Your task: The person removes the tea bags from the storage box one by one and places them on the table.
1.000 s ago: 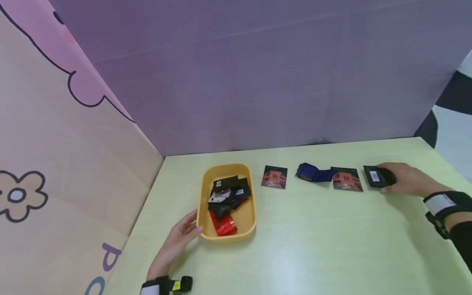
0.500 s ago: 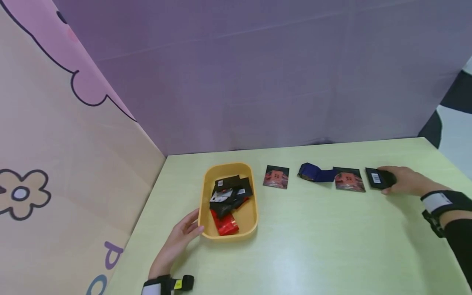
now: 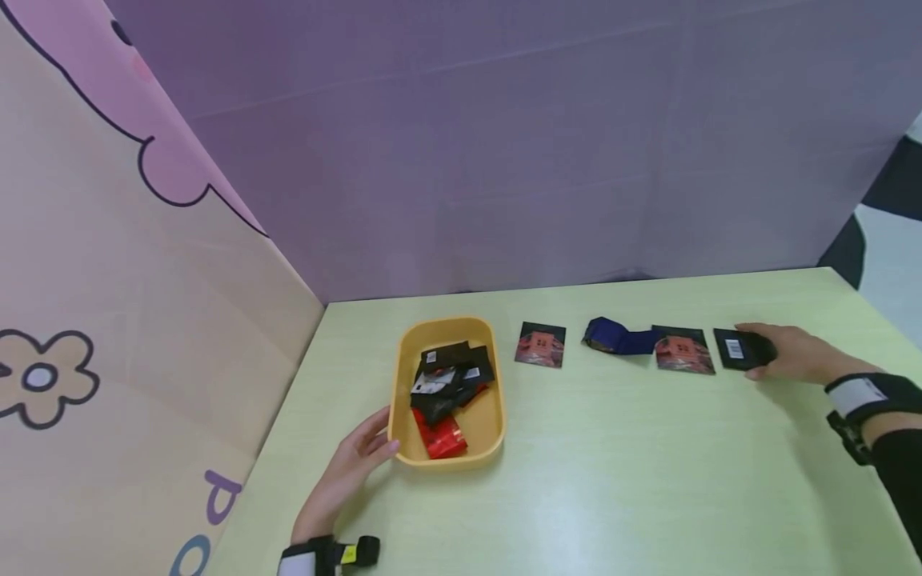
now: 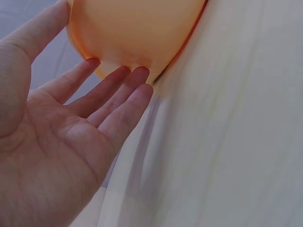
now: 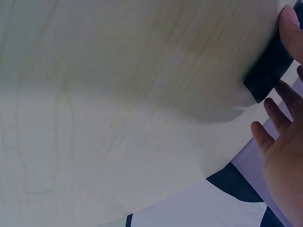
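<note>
A yellow plastic bin stands on the left part of the table, holding several black packets and a red packet. My left hand rests its nearly straight fingers against the bin's near left corner; in the left wrist view the fingertips touch the outer wall. At the far right, my right hand pinches a black packet with a white barcode label, low over or on the table. The right wrist view shows the thumb on that dark packet, partly cut off by the frame.
Between bin and right hand lie a picture packet with a reddish house, a dark blue packet, and a similar house packet touching it. A purple cloth wall rises behind the pale table; a patterned wall flanks the left.
The view has shifted very slightly. Both hands stay nearly where they were, the right one still holding the black packet.
</note>
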A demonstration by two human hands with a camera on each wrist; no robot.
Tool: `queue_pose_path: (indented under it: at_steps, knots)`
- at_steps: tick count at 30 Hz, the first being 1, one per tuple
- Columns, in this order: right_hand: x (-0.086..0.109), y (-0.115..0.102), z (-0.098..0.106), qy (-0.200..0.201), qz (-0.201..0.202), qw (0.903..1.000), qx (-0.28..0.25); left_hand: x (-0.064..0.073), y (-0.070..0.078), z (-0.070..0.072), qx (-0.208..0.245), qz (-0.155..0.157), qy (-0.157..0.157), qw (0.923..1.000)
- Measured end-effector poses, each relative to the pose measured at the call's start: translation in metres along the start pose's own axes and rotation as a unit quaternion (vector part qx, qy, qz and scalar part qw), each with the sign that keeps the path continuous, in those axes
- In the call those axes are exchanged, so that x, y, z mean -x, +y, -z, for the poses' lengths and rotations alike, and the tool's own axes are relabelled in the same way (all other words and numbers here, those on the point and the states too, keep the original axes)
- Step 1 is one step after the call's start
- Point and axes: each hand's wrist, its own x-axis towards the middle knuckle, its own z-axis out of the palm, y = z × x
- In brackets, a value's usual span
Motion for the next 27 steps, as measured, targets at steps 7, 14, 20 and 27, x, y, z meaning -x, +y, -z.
queue_pose_path:
  at_steps: [7,14,20,27]
  knots:
    - [0.003,0.002,-0.004,0.021,0.020,0.9996,0.005,-0.001,0.000,0.001,-0.006,-0.002,-0.002,1.0000]
    - [0.011,-0.017,0.002,0.057,0.043,0.9972,0.023,0.000,-0.002,0.001,-0.008,-0.007,-0.003,0.9999]
    - [0.026,-0.061,0.016,0.145,0.111,0.9828,0.029,-0.001,-0.003,0.000,-0.001,-0.009,-0.007,0.9999]
    - [0.031,-0.120,0.018,0.177,0.195,0.9638,0.044,0.000,-0.002,0.001,-0.015,-0.009,-0.002,0.9998]
